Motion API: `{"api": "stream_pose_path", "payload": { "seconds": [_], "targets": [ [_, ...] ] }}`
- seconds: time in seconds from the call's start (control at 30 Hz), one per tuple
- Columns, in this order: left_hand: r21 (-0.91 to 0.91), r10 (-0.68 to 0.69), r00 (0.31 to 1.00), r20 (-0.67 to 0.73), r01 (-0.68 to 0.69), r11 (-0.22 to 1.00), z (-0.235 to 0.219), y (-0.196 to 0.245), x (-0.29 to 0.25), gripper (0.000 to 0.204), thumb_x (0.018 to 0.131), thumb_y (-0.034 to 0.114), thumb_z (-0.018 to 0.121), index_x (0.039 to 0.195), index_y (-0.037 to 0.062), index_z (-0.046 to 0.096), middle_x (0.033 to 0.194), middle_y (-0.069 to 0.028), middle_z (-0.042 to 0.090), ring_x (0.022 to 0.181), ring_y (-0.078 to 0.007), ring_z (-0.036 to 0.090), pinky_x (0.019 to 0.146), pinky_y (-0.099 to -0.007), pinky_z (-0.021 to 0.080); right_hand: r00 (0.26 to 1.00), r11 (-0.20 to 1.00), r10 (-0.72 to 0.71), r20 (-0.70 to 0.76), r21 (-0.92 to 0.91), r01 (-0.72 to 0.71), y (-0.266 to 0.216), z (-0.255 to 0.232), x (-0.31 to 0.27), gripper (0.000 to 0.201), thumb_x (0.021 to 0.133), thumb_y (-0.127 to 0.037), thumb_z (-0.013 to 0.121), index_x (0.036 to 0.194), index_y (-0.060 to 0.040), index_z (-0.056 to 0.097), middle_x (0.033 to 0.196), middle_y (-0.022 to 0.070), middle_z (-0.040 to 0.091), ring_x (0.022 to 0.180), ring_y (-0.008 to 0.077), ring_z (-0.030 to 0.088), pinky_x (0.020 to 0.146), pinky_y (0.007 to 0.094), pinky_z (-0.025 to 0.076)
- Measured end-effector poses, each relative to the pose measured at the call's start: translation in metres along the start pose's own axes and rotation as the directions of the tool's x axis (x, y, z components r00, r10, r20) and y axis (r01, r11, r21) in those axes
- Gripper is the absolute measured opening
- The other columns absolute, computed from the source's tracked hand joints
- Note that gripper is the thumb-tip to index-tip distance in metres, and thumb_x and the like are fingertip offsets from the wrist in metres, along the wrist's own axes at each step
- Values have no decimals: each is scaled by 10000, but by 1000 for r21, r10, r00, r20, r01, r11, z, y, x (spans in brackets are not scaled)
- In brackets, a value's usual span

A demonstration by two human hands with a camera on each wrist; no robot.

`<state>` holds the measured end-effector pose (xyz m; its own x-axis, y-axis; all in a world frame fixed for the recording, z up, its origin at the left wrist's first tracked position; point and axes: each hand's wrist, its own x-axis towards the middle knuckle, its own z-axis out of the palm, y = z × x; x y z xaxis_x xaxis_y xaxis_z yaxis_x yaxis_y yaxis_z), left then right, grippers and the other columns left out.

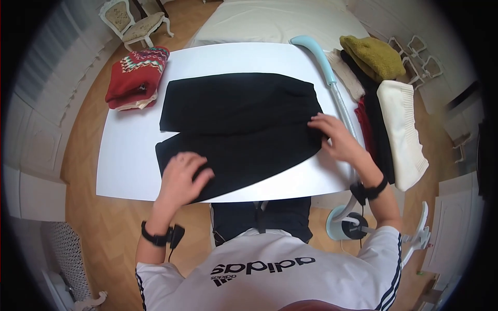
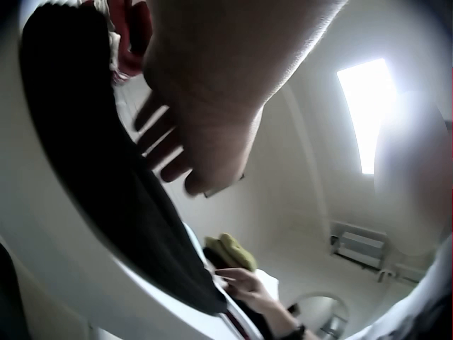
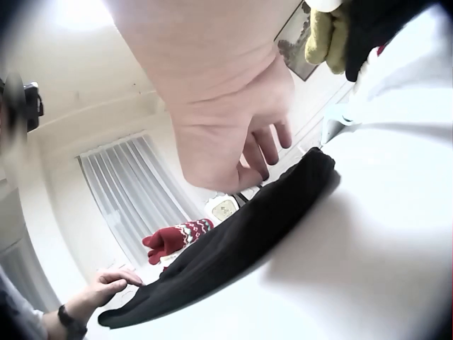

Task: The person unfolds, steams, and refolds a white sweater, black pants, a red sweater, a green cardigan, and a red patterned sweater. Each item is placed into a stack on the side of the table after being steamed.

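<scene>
A pair of black trousers (image 1: 236,111) lies flat on the white table (image 1: 129,171), its two legs towards the left and the waist end at the right. My left hand (image 1: 183,177) is over the lower leg near its left end, fingers spread and loosely bent. In the left wrist view the left hand's fingers (image 2: 166,145) hang just over the black cloth. My right hand (image 1: 340,137) is at the waist edge on the right, its fingertips over the border. The right wrist view shows the right hand's fingers (image 3: 262,149) relaxed close above the trousers, pinching nothing.
A folded red patterned sweater (image 1: 137,78) lies at the table's left corner. Along the right edge stand a light blue and silver steamer pole (image 1: 332,78), a mustard garment (image 1: 373,57) and a cream knit (image 1: 402,129). The steamer base (image 1: 345,223) is on the floor, right of the body.
</scene>
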<state>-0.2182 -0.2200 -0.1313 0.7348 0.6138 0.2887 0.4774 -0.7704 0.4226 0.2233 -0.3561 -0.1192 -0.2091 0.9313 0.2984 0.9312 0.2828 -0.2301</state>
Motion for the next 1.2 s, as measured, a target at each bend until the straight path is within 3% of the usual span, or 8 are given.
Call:
{"api": "stream_pose_path", "payload": {
  "seconds": [0.07,0.23,0.47,0.6,0.67,0.83,1.03,1.2],
  "targets": [
    [180,-9,978,211,-30,983,-4,15,-27,697,733,352,880,1316,45,652,1445,-143,548,1295,-349,559,1066,-455,464,998,995,53,-16,-80,-54,-27,6,-25,513,784,66,592,1280,-57,640,1313,163,628,1257,393,576,1068,447,473],
    [438,-19,952,307,-124,890,-4,11,-60,679,766,-3,743,1421,109,599,1603,-129,434,1456,-329,447,1151,-454,426,971,978,200,-133,-25,-205,-43,27,-61,403,774,52,667,1165,-41,694,1192,119,658,1183,338,607,1028,439,475],
    [-69,-303,870,389,356,932,-83,13,-72,454,764,-112,616,1182,38,714,1151,-152,741,1059,-308,717,904,-367,559,963,973,231,-141,41,-227,-78,-8,-81,312,771,47,621,1067,-50,645,1157,95,669,1257,326,589,1168,448,380],
    [-297,-334,921,202,382,875,-137,20,-45,233,812,-61,691,1037,-14,732,962,-101,737,875,-140,689,773,-268,531,897,882,382,-224,379,-281,-64,-16,-91,213,895,14,588,1101,-25,627,1099,125,702,1108,297,680,1108,414,440],
    [-204,-235,971,-45,222,954,-145,3,-20,223,839,-11,734,1062,-14,731,978,-84,740,899,-155,693,807,-281,536,831,832,478,-283,449,-325,-51,-16,-88,166,997,-59,618,1144,16,635,1021,103,693,873,131,640,795,266,494],
    [-222,-94,941,-326,20,975,-111,-62,126,341,909,190,780,1180,-4,706,1123,-145,739,1059,-239,694,944,-336,520,659,658,691,-299,638,-401,-6,-4,-36,213,1009,-149,674,1141,18,667,843,32,642,760,56,557,683,219,446],
    [164,-23,862,-507,123,979,1,-130,199,595,972,445,668,1368,12,574,1206,-282,666,1150,-474,616,996,-518,489,698,771,607,-381,70,-633,-5,15,-35,383,962,-239,718,1214,39,646,1125,272,691,996,395,698,871,453,548],
    [265,-480,874,-78,482,835,15,-101,150,722,869,480,772,1326,-45,578,1217,-296,672,1147,-453,648,970,-504,522,520,595,783,-341,168,-786,-65,1,-45,564,994,-378,679,1330,62,570,1221,327,658,1142,457,652,979,463,518]
  ]
}}
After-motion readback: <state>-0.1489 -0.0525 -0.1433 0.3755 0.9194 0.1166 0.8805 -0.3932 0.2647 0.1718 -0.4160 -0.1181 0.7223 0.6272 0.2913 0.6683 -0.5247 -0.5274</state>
